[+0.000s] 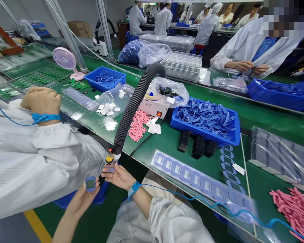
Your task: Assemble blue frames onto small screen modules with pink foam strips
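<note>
In my left hand (82, 195) I hold a small blue square-cased device with a grey screen (90, 183), pinched between thumb and fingers. My right hand (120, 176), with a blue wrist strap (133, 189), grips a small blue plastic piece (111, 169), partly hidden by the fingers. That piece is right beneath the nozzle (109, 157) at the end of a black corrugated hose (131, 111). Both hands are in front of the bench edge, close together.
Along the green bench (142, 153) lie a tray of blue frames (192, 173), pink strips (138, 126), black blocks (198, 146) and a blue bin of plastic parts (236, 126). A co-worker's hand (44, 101) rests at left. Another person (253, 50) sits opposite. A coiled blue cord (212, 203) crosses the front.
</note>
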Motion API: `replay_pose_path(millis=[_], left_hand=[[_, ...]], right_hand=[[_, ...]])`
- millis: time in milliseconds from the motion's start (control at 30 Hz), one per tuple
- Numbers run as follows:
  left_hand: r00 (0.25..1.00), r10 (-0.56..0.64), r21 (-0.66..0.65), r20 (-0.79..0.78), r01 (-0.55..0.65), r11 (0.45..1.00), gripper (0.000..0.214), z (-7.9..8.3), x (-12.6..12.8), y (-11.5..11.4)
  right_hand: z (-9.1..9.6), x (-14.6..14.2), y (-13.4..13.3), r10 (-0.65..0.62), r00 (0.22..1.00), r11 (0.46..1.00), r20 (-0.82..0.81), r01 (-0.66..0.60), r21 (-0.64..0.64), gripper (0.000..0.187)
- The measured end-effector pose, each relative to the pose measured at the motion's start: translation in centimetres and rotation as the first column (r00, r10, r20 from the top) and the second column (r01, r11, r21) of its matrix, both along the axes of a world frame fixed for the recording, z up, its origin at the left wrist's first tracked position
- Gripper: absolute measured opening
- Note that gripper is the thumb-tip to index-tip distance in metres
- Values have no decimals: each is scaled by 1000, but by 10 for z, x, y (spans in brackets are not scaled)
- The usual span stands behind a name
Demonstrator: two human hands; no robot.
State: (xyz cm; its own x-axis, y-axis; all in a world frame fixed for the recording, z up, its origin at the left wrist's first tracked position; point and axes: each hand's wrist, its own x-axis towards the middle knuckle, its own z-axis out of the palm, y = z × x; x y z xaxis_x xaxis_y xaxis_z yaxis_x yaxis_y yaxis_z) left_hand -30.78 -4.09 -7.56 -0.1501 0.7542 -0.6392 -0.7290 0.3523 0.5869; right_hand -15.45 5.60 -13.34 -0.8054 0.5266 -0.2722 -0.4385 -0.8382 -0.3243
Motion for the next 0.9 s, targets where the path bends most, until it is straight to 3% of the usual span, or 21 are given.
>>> replay_pose_path(millis=[133, 233, 333, 433, 567, 733, 900], left_hand=[[997, 45, -10, -55, -45, 999, 19, 8, 1, 17], [997, 31, -12, -67, -32, 999, 26, 6, 23, 43], [999, -22, -13, -49, 22, 1000, 25, 6, 52, 64], [997, -64, -22, -31, 63, 998, 22, 12, 72, 68], [998, -68, -42, -15, 67, 997, 25, 33, 92, 53], [984, -166, -40, 72, 169, 985, 14, 74, 140, 28], [941, -246, 104, 234, 228, 968, 25, 120, 198, 26]], right_hand=[[-2, 14, -15, 27, 999, 1000, 17, -27, 4, 34], [-4, 38, -31, -4, 998, 1000, 59, 4, -11, 33], [5, 62, -46, -63, 995, 997, 79, 67, -41, 38], [30, 83, -56, -140, 988, 987, 63, 145, -75, 47], [76, 115, -62, -254, 967, 962, -1, 252, -102, 46], [130, 158, -67, -369, 923, 929, -111, 360, -86, 35], [159, 188, -74, -485, 861, 874, -156, 471, -120, 30]])
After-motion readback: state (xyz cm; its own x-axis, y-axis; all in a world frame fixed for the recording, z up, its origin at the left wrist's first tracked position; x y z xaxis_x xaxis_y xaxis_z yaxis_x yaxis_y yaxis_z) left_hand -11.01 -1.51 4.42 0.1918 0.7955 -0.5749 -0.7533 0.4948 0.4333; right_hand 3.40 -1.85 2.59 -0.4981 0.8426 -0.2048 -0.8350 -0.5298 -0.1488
